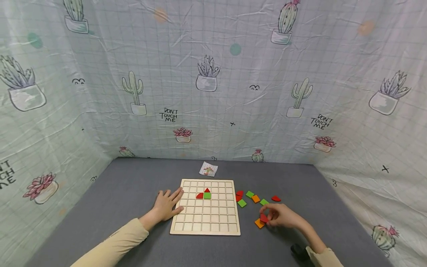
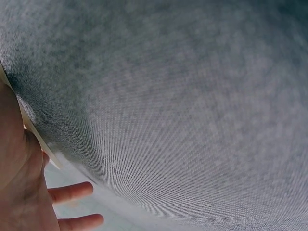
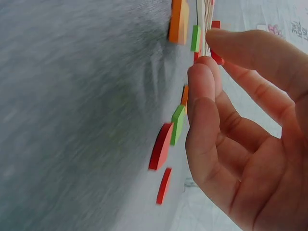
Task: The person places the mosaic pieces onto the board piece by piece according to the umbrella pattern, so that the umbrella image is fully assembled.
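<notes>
Red showed between the thumb and fingers of the right hand (image 1: 281, 216), which pinched one small piece (image 1: 264, 218) just off the near right side of the wooden board (image 1: 193, 227). From those fingers the board lay to the left, and the three pieces set on it lay left and farther away: a green square (image 1: 207, 195), a red triangle (image 1: 207, 190) on its far side and a red round-edged piece (image 1: 199, 195) against its left. That sideways gap, from the pinch across the board's right edge to this small cluster, was the relation that seemed to matter most. Of the two, the right hand alone held a piece; the left hand (image 1: 165, 206) lay with its fingers spread over the board's left edge, apparently steadying it, and was rather nearer to the cluster. An orange square (image 1: 258, 224) lay right under the held piece as the head view saw it (whether the two touched, I could not tell). Fingers covered part of the held piece, so its long axis could not be read. Farther off on the grey bench (image 1: 133, 193), a picture card (image 1: 204, 170) lay beyond the board's far edge.
</notes>
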Demonstrator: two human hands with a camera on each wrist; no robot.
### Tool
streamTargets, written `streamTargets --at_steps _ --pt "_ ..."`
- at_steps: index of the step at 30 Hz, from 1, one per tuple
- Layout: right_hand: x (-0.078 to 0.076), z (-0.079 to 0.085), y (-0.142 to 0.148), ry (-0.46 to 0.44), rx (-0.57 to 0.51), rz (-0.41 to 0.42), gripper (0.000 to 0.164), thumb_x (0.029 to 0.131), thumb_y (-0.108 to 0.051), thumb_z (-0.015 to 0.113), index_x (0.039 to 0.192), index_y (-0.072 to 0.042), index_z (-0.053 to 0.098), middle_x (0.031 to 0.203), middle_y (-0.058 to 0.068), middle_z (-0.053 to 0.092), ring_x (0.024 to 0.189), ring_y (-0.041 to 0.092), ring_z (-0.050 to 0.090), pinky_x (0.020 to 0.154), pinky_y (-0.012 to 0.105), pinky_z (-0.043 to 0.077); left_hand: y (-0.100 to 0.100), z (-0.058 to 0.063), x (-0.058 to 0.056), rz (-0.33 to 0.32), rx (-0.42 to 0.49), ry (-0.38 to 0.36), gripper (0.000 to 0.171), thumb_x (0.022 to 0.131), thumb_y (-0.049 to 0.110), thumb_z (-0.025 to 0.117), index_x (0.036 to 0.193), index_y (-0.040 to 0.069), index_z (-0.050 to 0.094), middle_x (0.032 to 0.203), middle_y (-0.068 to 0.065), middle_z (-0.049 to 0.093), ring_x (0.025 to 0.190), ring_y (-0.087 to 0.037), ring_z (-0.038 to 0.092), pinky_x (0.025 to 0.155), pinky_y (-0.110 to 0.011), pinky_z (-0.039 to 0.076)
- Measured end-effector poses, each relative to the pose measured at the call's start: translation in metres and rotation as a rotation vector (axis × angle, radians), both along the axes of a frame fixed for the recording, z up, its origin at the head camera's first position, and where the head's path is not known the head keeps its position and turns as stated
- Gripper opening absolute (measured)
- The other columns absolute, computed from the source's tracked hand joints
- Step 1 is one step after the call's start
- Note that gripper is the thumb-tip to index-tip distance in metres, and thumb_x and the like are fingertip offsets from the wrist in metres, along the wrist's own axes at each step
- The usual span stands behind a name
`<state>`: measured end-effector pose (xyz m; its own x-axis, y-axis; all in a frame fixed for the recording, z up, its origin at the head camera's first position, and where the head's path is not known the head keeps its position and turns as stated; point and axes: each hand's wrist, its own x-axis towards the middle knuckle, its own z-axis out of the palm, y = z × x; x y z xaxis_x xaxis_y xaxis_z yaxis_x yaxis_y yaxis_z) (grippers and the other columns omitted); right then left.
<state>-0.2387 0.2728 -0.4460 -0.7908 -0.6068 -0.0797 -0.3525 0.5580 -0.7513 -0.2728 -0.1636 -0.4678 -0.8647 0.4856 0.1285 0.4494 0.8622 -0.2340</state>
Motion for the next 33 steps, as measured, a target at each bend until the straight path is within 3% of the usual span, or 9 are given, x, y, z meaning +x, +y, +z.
streamTargets --at_steps 7,22,33 --pt "-0.012 0.002 -0.017 0.038 0.019 -0.007 0.032 0.080 -0.005 0.062 0.111 0.001 0.056 0.075 0.006 0.057 0.055 0.005 0.050 0.051 0.023 0.043 0.000 -0.002 0.000 -0.001 -0.026 0.035 0.060 0.088 0.050 0.043 0.135 0.013 0.040 0.138 -0.002 0.042 0.105 -0.031 0.047 0.076 -0.049 0.035" --pt "-0.038 0.000 -0.058 0.108 0.043 -0.007 0.032 0.082 -0.010 0.062 0.113 -0.005 0.057 0.074 0.005 0.059 0.047 0.011 0.049 0.046 0.023 0.042 -0.001 -0.004 -0.003 0.013 -0.041 0.031 0.061 0.088 0.051 0.042 0.136 0.013 0.040 0.139 -0.001 0.040 0.105 -0.031 0.046 0.077 -0.049 0.034" --pt "-0.054 -0.001 -0.090 0.088 0.048 0.012 0.033 0.081 -0.009 0.062 0.114 -0.005 0.057 0.074 0.008 0.060 0.049 0.010 0.048 0.046 0.023 0.041 0.000 -0.002 -0.001 0.029 -0.067 0.025 0.061 0.088 0.053 0.040 0.136 0.015 0.039 0.140 0.001 0.039 0.107 -0.029 0.046 0.079 -0.049 0.035"
